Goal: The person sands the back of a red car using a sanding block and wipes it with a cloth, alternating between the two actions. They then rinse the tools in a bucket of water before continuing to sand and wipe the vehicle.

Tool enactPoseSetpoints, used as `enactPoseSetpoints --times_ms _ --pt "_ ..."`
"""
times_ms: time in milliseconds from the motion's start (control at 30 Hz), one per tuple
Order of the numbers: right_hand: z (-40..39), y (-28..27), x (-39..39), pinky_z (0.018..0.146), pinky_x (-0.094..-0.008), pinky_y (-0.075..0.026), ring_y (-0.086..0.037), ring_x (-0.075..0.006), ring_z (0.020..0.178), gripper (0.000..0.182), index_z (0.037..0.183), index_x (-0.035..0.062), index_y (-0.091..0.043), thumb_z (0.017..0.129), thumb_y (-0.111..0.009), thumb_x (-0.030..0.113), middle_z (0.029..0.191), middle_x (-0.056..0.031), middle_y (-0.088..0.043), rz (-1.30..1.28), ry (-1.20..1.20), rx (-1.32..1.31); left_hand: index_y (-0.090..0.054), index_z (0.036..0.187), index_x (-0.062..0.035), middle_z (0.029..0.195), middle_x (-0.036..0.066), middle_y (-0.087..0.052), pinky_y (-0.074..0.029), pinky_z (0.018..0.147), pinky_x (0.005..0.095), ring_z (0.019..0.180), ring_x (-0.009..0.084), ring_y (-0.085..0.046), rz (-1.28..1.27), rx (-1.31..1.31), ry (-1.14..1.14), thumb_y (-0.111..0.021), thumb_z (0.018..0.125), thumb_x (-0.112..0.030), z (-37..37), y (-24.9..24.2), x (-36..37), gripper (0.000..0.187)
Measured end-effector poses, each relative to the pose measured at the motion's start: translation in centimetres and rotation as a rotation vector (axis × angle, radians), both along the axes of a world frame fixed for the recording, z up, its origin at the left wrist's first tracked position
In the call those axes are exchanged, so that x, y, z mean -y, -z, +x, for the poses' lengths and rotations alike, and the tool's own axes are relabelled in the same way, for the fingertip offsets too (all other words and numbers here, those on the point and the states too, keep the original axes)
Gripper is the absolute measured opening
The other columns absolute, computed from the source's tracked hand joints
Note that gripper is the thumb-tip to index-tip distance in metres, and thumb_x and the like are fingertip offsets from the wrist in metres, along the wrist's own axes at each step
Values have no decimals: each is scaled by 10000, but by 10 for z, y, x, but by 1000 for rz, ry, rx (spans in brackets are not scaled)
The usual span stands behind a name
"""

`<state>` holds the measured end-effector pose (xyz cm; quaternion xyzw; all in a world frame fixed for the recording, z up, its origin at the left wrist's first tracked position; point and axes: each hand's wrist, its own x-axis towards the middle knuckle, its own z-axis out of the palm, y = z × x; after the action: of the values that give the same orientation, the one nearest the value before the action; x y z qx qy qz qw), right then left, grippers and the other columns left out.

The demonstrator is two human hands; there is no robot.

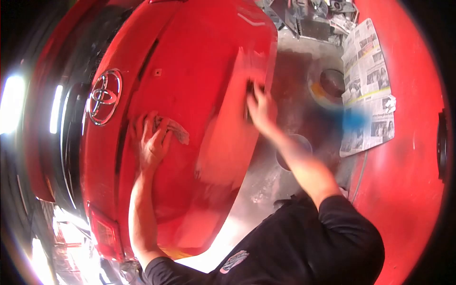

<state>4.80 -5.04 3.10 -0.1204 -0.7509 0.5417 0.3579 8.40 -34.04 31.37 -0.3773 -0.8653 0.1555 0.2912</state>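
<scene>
My left hand (pixel 153 142) rests on the glossy red car panel (pixel 185 57), its fingers closed around a crumpled greyish cloth (pixel 177 130). To the right, my right hand (pixel 262 110) grips a dark block (pixel 249 97), pressed on the panel near its right edge. My fingers partly hide that block. Under and below it runs a lighter, duller patch (pixel 221 147) of the red surface. A chrome oval emblem (pixel 104 97) is mounted left of my left hand.
Newspaper sheets (pixel 368 90) cover part of another red panel (pixel 408 156) on the right. Between the panels lie a round, blurred container (pixel 331 83) and a blurred blue thing (pixel 352 118) over the floor. Assorted parts (pixel 313 28) are piled at the top. A tail light (pixel 105 232) is lower left.
</scene>
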Motion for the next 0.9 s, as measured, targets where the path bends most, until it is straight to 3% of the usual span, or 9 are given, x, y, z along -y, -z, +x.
enactPoseSetpoints --times_ms 67,200,233,367,533,600,633,700,900 --pt "34 -18 14 1248 -447 -397 -505 -358 1526 570 1583 14 -560 1033 -655 132 1546 -260 -607 24 -30 -45 -785 1192 -142 1388 97 -665 -435 1118 647 1303 378 -594 -34 27 13 -827 841 -203 1 -5 2 359" --pt "-109 -17 -9 993 -406 -535 -676 -264 1131 549 1522 -52 -575 997 -666 82 1229 -179 -702 -465 -191 -85 -785 1195 -146 1378 96 -670 -441 1114 626 1302 366 -593 -1 27 20 -822 845 -206 4 -5 -4 357" --pt "-125 -41 -22 907 -394 -555 -708 -269 1039 552 1518 -63 -575 997 -673 93 1186 -193 -734 -166 0 -269 -785 1196 -150 1382 95 -668 -444 1113 617 1299 360 -593 -1 22 20 -821 849 -214 4 -3 -2 356" --pt "-57 -7 -12 1038 -446 -543 -694 -362 1255 605 1550 -6 -578 1003 -720 208 1373 -303 -679 -173 -58 21 -785 1211 -165 1401 96 -662 -450 1107 598 1305 355 -583 13 39 35 -814 865 -244 3 -1 4 356" --pt "72 -11 39 1105 -461 -535 -641 -433 1354 604 1570 79 -591 1008 -699 275 1519 -250 -622 56 41 134 -790 1219 -179 1416 85 -660 -440 1115 620 1323 354 -572 -15 12 36 -807 890 -264 3 0 11 339" --pt "-9 -23 13 973 -495 -582 -722 -423 1201 542 1494 42 -649 996 -673 253 1324 -275 -717 98 163 126 -791 1218 -184 1420 81 -661 -436 1119 628 1332 353 -567 -20 -22 61 -806 897 -271 -3 0 11 333" --pt "-76 3 -4 878 -522 -592 -762 -423 1077 515 1447 36 -676 988 -660 267 1188 -262 -760 -257 -25 -86 -791 1214 -184 1425 81 -659 -430 1126 635 1338 356 -563 -3 -20 58 -803 905 -283 -2 3 12 324" --pt "-48 -56 -25 803 -555 -588 -775 -450 920 503 1464 123 -677 997 -648 307 964 -250 -780 128 109 236 -791 1209 -184 1431 82 -657 -425 1133 642 1343 359 -560 8 -1 64 -800 913 -294 -2 7 15 316" --pt "105 16 61 1132 -460 -516 -627 -402 1401 561 1547 39 -606 1017 -696 198 1527 -287 -608 184 138 -34 -781 1221 -188 1435 89 -650 -394 1169 665 1366 366 -544 10 18 65 -772 944 -311 -3 4 18 303"
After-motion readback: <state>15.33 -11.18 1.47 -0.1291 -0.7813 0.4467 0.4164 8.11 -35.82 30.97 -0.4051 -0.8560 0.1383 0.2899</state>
